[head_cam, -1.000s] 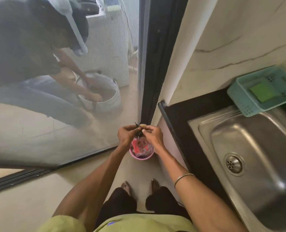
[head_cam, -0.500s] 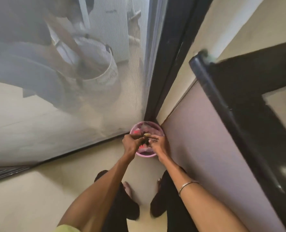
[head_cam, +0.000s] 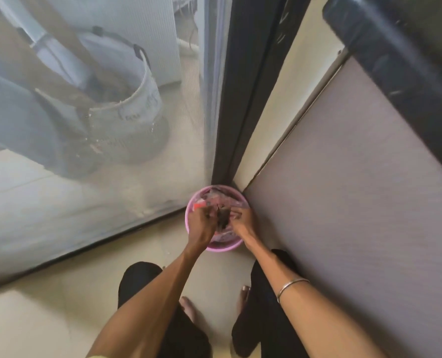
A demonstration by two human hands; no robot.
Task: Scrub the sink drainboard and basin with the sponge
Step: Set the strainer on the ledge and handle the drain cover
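Sponge, sink: outside view. Left hand (head_cam: 201,223) and right hand (head_cam: 242,220) meet over pink bucket (head_cam: 216,248) on floor, fingers of both pinching small dark clump (head_cam: 223,220), too blurred to identify. Bucket contents indistinct: red scrap, crumpled wrappers. Black table edge (head_cam: 395,73) upper right, cut off. Pale bucket (head_cam: 137,117) behind mesh door, lettering unreadable. Bangle (head_cam: 291,288) on right wrist.

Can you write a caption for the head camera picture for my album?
Both hands, left and right, hold a dark scrap over a pink bin.

Left hand (head_cam: 201,223), right hand (head_cam: 242,220): fingers curled.
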